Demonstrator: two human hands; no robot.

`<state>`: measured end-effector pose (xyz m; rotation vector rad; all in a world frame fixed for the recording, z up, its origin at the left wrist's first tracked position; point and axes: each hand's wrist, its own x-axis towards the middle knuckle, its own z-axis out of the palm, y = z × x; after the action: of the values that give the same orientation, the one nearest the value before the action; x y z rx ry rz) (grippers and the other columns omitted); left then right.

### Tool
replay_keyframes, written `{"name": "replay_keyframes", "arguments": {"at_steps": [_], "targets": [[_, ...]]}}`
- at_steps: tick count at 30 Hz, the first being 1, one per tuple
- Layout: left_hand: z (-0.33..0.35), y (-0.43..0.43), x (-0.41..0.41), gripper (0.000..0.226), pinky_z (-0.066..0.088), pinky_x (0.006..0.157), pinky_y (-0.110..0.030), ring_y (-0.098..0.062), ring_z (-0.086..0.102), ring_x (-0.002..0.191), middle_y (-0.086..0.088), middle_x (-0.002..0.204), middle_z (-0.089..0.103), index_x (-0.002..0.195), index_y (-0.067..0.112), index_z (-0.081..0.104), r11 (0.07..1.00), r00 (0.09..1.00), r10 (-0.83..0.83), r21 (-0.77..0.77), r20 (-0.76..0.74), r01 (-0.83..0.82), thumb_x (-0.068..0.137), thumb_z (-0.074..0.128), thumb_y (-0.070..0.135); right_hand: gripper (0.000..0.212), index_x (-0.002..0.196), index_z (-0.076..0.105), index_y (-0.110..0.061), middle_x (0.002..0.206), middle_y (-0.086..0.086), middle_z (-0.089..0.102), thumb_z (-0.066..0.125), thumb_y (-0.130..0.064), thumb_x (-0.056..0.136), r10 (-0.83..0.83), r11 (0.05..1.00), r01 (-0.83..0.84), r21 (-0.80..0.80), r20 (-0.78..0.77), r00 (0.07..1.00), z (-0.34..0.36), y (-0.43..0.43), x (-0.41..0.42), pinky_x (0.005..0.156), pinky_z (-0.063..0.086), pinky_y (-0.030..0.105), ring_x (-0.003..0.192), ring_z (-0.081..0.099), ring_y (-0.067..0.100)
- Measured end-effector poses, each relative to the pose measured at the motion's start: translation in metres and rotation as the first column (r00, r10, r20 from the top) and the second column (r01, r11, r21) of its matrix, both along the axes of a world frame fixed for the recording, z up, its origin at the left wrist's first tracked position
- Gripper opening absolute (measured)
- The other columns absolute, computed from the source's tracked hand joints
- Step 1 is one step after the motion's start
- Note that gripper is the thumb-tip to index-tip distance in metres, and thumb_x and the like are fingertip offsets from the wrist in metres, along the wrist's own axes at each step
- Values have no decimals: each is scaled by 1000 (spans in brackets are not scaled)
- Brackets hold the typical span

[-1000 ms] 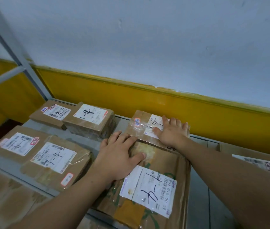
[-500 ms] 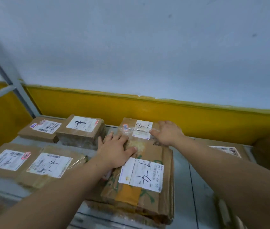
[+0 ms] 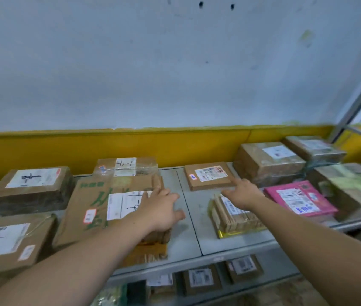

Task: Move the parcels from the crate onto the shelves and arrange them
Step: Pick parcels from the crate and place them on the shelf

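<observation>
Left grip (image 3: 159,209) spread flat on the large brown parcel (image 3: 91,208) at its right edge, right grip (image 3: 244,194) with fingers straight over a small taped parcel (image 3: 234,219) right of the large brown parcel, pink parcel (image 3: 301,199) farther right, same grey shelf (image 3: 192,239).

Both arms outstretched, left hand (image 3: 159,209) flat, fingers spread, right hand (image 3: 244,194) relaxed, forefinger forward.
</observation>
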<state>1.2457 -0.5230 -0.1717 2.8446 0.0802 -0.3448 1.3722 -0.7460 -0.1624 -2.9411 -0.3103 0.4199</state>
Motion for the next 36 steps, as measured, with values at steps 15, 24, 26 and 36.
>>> {"name": "replay_keyframes", "arguments": {"at_steps": [15,24,26,36], "targets": [[-67,-156,79,76,32,113,-36,-25,39,135,-2,152,27,151,33,19,832,938,335,-439,-89,-339,89,59,47,76,157,16,-21,159,15,11,54,-47,95,73,970,-38,239,-139,988,-66,-103,57,109,35,40,135,41,38],[-84,-187,78,71,35,106,-30,-10,42,124,11,136,42,149,34,20,645,846,523,-600,-106,-474,91,61,31,86,157,-6,-31,154,17,27,44,-62,94,172,945,-99,312,-215,961,-92,-118,63,113,30,49,139,31,40],[-85,-187,70,74,35,109,-34,-11,42,127,10,139,41,151,34,16,647,839,535,-587,-105,-486,91,60,31,84,157,-7,-29,155,16,25,41,-60,96,192,938,-119,326,-201,961,-96,-118,54,113,28,50,140,28,38],[-87,-183,72,76,31,112,-36,-18,36,134,3,152,27,152,29,15,697,815,573,-471,-89,-541,90,59,32,83,158,-6,-33,151,14,29,45,-56,97,190,905,-79,418,-232,954,-97,-122,44,112,29,47,141,25,35]]}}
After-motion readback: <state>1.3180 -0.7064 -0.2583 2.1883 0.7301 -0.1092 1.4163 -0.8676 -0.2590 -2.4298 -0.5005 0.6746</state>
